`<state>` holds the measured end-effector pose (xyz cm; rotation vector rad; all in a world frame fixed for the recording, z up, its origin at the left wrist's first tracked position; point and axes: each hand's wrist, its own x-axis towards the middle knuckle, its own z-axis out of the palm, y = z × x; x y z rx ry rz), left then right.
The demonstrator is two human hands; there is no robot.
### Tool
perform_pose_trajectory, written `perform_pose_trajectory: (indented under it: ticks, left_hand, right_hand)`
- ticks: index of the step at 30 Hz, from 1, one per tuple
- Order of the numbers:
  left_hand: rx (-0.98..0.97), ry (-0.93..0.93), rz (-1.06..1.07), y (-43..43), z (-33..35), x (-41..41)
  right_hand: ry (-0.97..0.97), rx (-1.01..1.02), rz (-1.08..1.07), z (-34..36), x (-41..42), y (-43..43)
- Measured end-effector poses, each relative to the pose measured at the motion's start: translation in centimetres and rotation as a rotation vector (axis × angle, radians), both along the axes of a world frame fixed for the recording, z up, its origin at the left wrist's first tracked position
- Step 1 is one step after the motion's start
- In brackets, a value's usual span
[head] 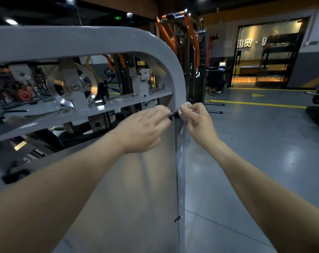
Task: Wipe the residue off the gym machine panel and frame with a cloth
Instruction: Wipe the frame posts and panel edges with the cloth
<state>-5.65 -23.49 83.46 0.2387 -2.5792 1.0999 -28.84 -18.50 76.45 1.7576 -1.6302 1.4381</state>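
Note:
The grey gym machine frame (93, 40) curves over the top and runs down the right side as a post. Below it hangs a smooth clear panel (136, 189). My right hand (199, 121) pinches a small crumpled white cloth (184, 108) against the post's edge, beside a black bolt (172, 117). My left hand (146, 128) lies on the panel's top right corner, fingers bent, fingertips at the black bolt. What the left fingertips hold is blurred.
Inside the frame sit a silver pulley wheel (72, 86) and a grey crossbar (82, 114). An orange cable machine (184, 39) stands behind. To the right spreads grey floor with yellow lines (255, 104). A second small bolt (177, 219) sticks out lower on the panel edge.

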Motion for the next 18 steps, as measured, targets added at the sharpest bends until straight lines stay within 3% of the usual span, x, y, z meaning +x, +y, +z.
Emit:
perform_pose_trajectory:
  ticks: [4, 7, 11, 13, 18]
  left_hand:
    - [0.147, 0.082, 0.243, 0.8, -3.6, -2.2]
    - [0.133, 0.125, 0.401, 0.1, -4.9, -3.0]
    - [0.059, 0.157, 0.441, -0.8, -6.5, -3.9]
    - [0.036, 0.203, 0.459, -0.8, -7.2, -4.5]
    - [0.003, 0.210, 0.509, -1.5, -7.7, -5.2]
  right_hand:
    - [0.047, -0.126, -0.007, 2.5, 0.6, -0.2]
    - [0.086, -0.205, 0.010, 4.5, 0.5, -1.9]
    - [0.082, -0.182, -0.126, -0.4, 0.2, -3.2]
    - [0.059, -0.075, -0.116, -2.9, 0.8, -2.0]
    - [0.126, -0.093, -0.108, -1.6, 0.2, -1.8]
